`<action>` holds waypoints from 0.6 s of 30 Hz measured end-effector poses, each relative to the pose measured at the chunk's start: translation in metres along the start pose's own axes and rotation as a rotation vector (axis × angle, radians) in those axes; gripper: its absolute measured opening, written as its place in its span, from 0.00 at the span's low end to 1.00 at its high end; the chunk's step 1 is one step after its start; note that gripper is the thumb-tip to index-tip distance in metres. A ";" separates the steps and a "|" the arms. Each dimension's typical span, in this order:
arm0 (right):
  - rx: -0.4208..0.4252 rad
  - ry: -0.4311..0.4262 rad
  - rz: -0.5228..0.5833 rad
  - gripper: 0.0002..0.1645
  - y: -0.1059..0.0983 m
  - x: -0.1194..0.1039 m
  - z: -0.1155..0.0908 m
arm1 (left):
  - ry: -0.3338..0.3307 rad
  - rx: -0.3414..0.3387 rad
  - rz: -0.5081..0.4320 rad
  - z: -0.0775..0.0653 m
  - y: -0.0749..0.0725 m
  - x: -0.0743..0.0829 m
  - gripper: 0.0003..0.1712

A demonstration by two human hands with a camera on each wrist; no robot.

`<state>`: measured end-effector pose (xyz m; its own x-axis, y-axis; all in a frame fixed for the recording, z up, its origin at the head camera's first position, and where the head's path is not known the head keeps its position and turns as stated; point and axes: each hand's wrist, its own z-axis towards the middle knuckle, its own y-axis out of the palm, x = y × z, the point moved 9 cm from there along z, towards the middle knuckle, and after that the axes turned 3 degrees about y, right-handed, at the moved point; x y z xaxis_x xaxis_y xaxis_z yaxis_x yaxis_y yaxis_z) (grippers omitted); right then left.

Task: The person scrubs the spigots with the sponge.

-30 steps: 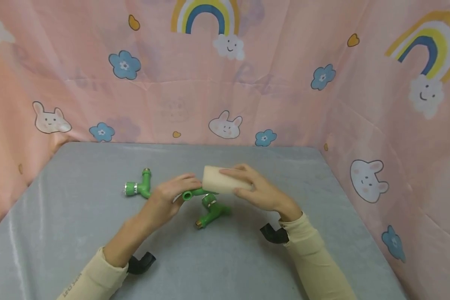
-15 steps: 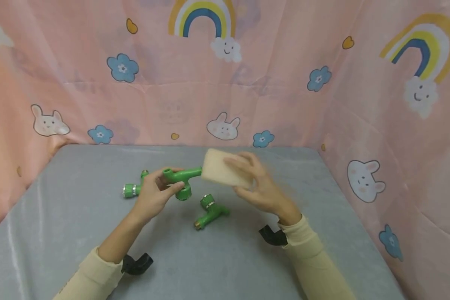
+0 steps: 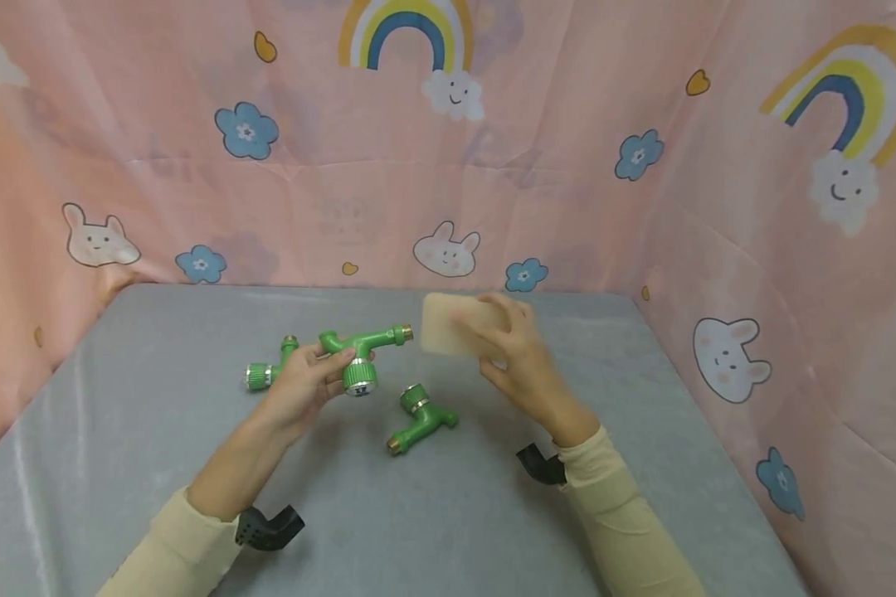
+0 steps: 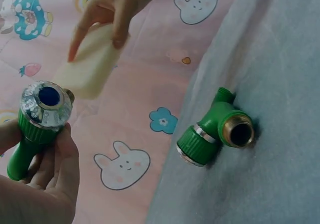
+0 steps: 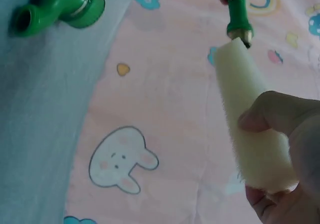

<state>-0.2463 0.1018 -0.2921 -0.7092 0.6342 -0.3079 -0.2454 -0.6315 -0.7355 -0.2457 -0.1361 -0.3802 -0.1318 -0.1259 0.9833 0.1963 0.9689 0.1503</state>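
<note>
My left hand [image 3: 299, 383] holds a green tap [image 3: 377, 340] above the table, its brass threaded end pointing right and its ribbed knob hanging down. In the left wrist view the silver cap of this tap [image 4: 45, 109] faces the camera, with thumb and fingers around the body. A pale cream sponge block [image 3: 455, 325] is gripped between thumb and fingers of my right hand [image 3: 530, 365], just right of the brass end. The right wrist view has the sponge [image 5: 250, 119] close to the tap's tip; whether they touch I cannot tell.
A second green tap [image 3: 421, 421] lies on the grey cloth-covered table [image 3: 433, 522], below the hands. Another green tap [image 3: 261, 376] lies behind my left hand, partly hidden. Black curved pieces [image 3: 272, 528] sit at both wrists. A pink printed curtain [image 3: 567, 215] stands behind and at the sides.
My left hand has raised the tap off its lower position and turned it, so the knob now faces the head camera. The sponge has moved up, then slightly right, away from the tap's end.
</note>
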 end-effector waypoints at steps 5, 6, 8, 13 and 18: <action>0.053 -0.079 0.004 0.42 -0.005 -0.016 -0.001 | -0.054 -0.046 -0.139 -0.003 0.003 0.000 0.18; 0.054 -0.118 -0.017 0.42 -0.003 -0.024 -0.001 | -0.068 -0.061 -0.172 -0.003 0.005 0.000 0.16; 0.052 -0.203 -0.080 0.43 0.006 -0.040 -0.003 | -0.101 -0.091 -0.237 -0.004 0.009 -0.002 0.14; 0.102 -0.318 -0.222 0.41 0.024 -0.059 -0.005 | -0.148 -0.123 -0.327 -0.006 0.016 -0.007 0.14; 0.163 -0.309 -0.255 0.41 0.025 -0.050 -0.003 | -0.156 -0.116 -0.360 -0.007 0.018 -0.009 0.12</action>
<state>-0.2148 0.0559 -0.2972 -0.7708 0.6314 0.0848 -0.5220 -0.5498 -0.6521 -0.2343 -0.1193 -0.3859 -0.3559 -0.4100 0.8398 0.2179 0.8374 0.5012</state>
